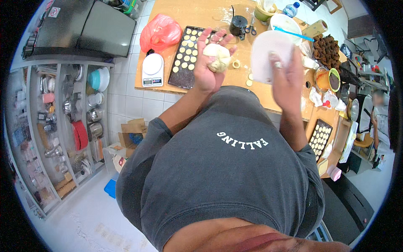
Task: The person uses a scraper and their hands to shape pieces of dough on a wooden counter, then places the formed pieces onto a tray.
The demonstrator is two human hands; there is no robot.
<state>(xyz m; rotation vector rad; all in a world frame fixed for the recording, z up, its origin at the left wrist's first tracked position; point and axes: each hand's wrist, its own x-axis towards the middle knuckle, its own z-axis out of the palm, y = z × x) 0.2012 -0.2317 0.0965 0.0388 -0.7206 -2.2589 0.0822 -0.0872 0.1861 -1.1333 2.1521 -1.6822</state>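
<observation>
Grey sweatshirt (222, 176) is filling the bottom of the view, both forearms coming up out of it over the wooden table (210, 12). Left hand (208, 63) is lying palm up, fingers spread and slightly curled, cradling a lump of pale dough (218, 57) in the palm, probably so it's not sagging or sticking. Right hand (285, 80) is turned back to camera, fingers pressed together along a white round sheet (268, 54), looks like a plastic disc or a flattened piece, can't tell which; it's sitting just right of the dough, held upright. Dark baking tray (187, 56) with rows of small pale rounds is lying just left of the left hand, white kitchen scale (152, 69) and red plastic bag (159, 32) beyond it. Black mug (238, 24) and scissors (248, 30) are sitting behind the dough. Brown paper cups (326, 48) and a second tray (319, 137) are crowding the right side. Another person (380, 113) is sitting at far right.
</observation>
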